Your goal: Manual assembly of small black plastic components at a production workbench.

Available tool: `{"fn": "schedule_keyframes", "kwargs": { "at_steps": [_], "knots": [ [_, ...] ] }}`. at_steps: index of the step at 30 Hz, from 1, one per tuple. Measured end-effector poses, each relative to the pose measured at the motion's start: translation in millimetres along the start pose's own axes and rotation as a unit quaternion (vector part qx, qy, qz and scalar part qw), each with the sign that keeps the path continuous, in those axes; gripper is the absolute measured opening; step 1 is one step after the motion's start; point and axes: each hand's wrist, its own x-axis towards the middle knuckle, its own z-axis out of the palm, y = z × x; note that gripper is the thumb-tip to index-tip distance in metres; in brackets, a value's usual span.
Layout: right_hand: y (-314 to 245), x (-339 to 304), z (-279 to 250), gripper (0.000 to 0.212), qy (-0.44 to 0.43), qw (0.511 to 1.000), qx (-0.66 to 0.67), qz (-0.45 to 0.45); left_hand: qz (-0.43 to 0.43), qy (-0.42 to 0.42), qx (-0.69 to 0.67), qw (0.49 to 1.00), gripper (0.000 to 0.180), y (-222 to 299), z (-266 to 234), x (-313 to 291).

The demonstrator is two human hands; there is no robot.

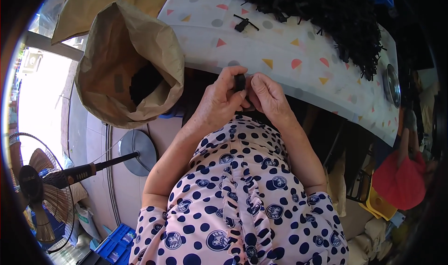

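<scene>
My left hand [219, 97] pinches a small black plastic piece [240, 82] between thumb and fingers, just off the table's near edge and above my lap. Close against it, my right hand [269, 97] is closed with the thumb pressed on the fingers; whatever it grips is hidden. On the patterned tablecloth [252, 45] lies a single black plastic part [241, 25] with thin arms. Behind it spreads a large heap of similar black parts [308, 6]. To the left, an open brown paper sack [102, 45] holds a dark mass of black pieces [145, 83].
A standing fan [35, 181] with a round base [139, 153] is at the left. A blue crate [116, 246] sits on the floor. A round metal dish [393, 85] is at the table's right end. Beyond it, a person in red [401, 178] is near a yellow container [380, 204].
</scene>
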Motion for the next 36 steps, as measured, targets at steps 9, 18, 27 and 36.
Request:
{"fn": "schedule_keyframes", "kwargs": {
  "at_steps": [9, 18, 27, 36],
  "knots": [
    [5.3, 5.1, 18.0, 0.019, -0.027, 0.990, -0.133, -0.031, 0.036, 0.039, 0.049, 0.997, 0.033, -4.8, -12.0, -4.7],
    [11.1, 30.3, 47.4, 0.016, -0.031, 0.983, -0.176, -0.044, 0.096, 0.187, 0.246, 0.946, 0.035, -11.0, -32.1, -15.5],
    [0.3, 132.1, -64.9, 0.029, 0.168, 0.762, -0.603, -0.166, 0.077, 0.435, 0.493, 0.749, 0.043, -12.2, -150.8, -49.7],
    [23.3, 137.8, -88.9, 0.018, 0.181, 0.745, -0.625, -0.149, 0.205, 0.299, 0.346, 0.865, 0.057, -15.9, -71.9, -12.5]
  ]
}}
